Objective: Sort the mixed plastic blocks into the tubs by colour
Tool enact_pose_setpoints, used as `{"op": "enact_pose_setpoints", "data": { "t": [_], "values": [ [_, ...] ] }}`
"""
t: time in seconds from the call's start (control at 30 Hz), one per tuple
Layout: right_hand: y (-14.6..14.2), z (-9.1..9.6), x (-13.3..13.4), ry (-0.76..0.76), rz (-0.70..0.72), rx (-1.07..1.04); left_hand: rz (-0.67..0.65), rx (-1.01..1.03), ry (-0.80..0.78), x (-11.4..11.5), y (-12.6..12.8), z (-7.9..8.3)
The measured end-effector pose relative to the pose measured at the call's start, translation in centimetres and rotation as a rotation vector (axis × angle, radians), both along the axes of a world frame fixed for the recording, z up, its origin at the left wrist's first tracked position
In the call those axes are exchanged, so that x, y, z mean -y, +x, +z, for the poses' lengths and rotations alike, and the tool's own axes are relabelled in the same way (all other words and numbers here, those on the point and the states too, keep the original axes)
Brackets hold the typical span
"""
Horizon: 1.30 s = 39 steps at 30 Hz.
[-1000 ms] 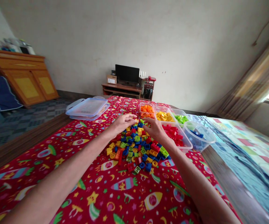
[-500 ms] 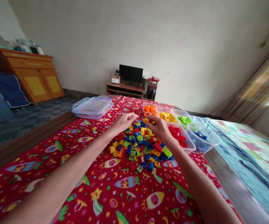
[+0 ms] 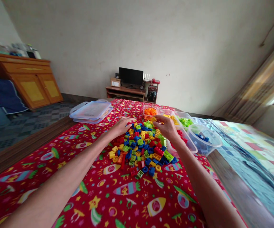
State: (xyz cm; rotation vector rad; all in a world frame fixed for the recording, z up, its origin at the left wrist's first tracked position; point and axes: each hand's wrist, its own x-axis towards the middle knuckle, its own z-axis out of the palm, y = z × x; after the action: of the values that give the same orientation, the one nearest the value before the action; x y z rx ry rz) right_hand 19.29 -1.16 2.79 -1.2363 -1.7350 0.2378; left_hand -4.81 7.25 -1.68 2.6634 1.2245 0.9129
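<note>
A loose heap of toy building bricks (image 3: pixel 140 142) in red, yellow, blue and green lies on the red patterned cloth (image 3: pixel 84 177). At the heap's far left edge is my left hand (image 3: pixel 121 126), its fingers and thumb slightly apart with nothing visible between them. My right hand (image 3: pixel 167 127) is over the heap's far right side, beside the divided clear tray. Its fingertips pinch a yellow brick (image 3: pixel 153 119), partly hidden by the fingers. The tray (image 3: pixel 194 147) has orange bricks (image 3: pixel 150 111), yellow bricks (image 3: pixel 171 119), green bricks (image 3: pixel 185 122) and red bricks (image 3: pixel 182 136) in separate compartments.
Right of the tray stands a round clear tub (image 3: pixel 214 141) with blue bricks (image 3: pixel 202 137) inside. Clear lids (image 3: pixel 90 110) are stacked at the table's far left. A bed (image 3: pixel 253 152) borders the right side; a monitor (image 3: pixel 131 77) stands by the wall.
My right hand has moved slightly right, toward the tray, with the yellow brick. My left hand has drawn back leftward and its fingers have parted. The view has shifted slightly.
</note>
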Motion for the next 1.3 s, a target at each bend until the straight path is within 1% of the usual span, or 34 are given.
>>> {"op": "enact_pose_setpoints", "data": {
  "t": [0.1, 0.17, 0.23, 0.33, 0.5, 0.57, 0.63, 0.7, 0.77, 0.9, 0.97, 1.07, 1.13, 1.23, 1.3],
  "values": [
    [0.0, -0.4, -0.1, 0.007, 0.011, 0.039, -0.048, -0.053, -0.038, -1.1, 0.7, -0.6],
    [-0.1, -0.5, -0.1, 0.003, 0.009, 0.06, -0.069, -0.04, -0.048, -1.6, 0.8, -1.2],
    [-0.1, -0.7, -0.1, -0.005, 0.002, 0.072, -0.071, -0.018, -0.032, -1.9, 0.7, -1.6],
    [-0.3, -0.8, 0.0, -0.008, 0.001, 0.089, -0.056, -0.006, -0.016, -1.8, 0.4, -1.8],
    [-0.9, -0.7, 0.5, -0.015, -0.009, 0.109, -0.053, 0.005, -0.05, -1.1, 0.9, -1.6],
    [-1.1, -0.6, 0.6, -0.024, -0.01, 0.111, -0.043, 0.04, -0.063, -0.9, 1.1, -1.2],
    [-1.2, -0.6, 0.7, -0.025, -0.009, 0.114, -0.031, 0.125, -0.103, -0.6, 1.2, -0.4],
    [-1.2, -0.5, 0.7, -0.026, -0.007, 0.121, -0.03, 0.246, -0.2, 0.0, 1.3, 0.6],
    [-1.2, -0.5, 0.7, -0.03, -0.003, 0.124, -0.06, 0.371, -0.354, 0.9, 1.4, 1.8],
    [-1.3, -0.5, 0.7, -0.012, 0.011, 0.096, -0.239, 0.602, -0.738, 3.5, 2.5, 3.5],
    [-1.5, -0.5, 0.8, 0.009, 0.016, 0.056, -0.301, 0.699, -0.866, 4.7, 3.2, 3.9],
    [-1.8, -0.4, 0.9, 0.024, 0.046, -0.011, -0.339, 0.815, -1.003, 5.9, 4.2, 4.0],
    [-2.0, -0.4, 1.0, 0.025, 0.07, -0.004, -0.337, 0.864, -1.074, 6.3, 4.6, 4.0],
    [-2.0, -0.6, 1.0, 0.028, 0.098, 0.073, -0.296, 0.935, -1.146, 6.6, 4.8, 4.1],
    [-2.0, -0.7, 1.0, 0.021, 0.112, 0.105, -0.259, 0.987, -1.161, 6.6, 4.9, 4.1]
  ]
}}
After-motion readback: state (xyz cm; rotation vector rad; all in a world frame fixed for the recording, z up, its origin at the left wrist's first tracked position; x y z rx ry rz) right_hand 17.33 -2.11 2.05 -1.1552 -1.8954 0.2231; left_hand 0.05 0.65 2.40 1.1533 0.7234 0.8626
